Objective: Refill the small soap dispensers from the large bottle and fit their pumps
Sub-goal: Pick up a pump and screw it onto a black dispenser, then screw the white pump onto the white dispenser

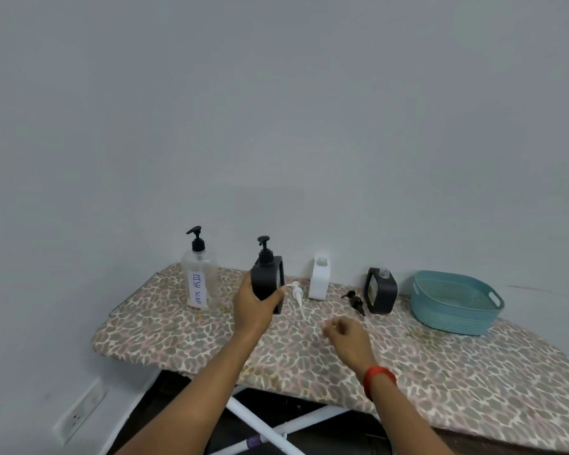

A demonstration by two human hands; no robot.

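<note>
On the leopard-print padded surface (pixel 440 372), the line-up ran along the wall. Far right sat the teal slotted plastic basket (pixel 457 303). At the left end stood the large clear plastic bottle (pixel 199 280) labelled DISH SOAP, black pump on.

And there was the action: the left grip (pixel 255 305) was wrapped round the black square dispenser (pixel 267 279), low on its body, thumb across the near face and the pump standing clear above. Lifted or resting? I could not tell. Rigid, smooth-sided plastic, likely slick with any soap on it, so the body is the place to hold, not the pump head.

The right grip (pixel 345 336) hovered loosely curled, holding nothing. Beyond it stood the white open-necked dispenser (pixel 319 282) and the second black dispenser (pixel 381 290), each with a loose pump beside it, the white pump (pixel 297 293) and the black pump (pixel 354 300).
</note>
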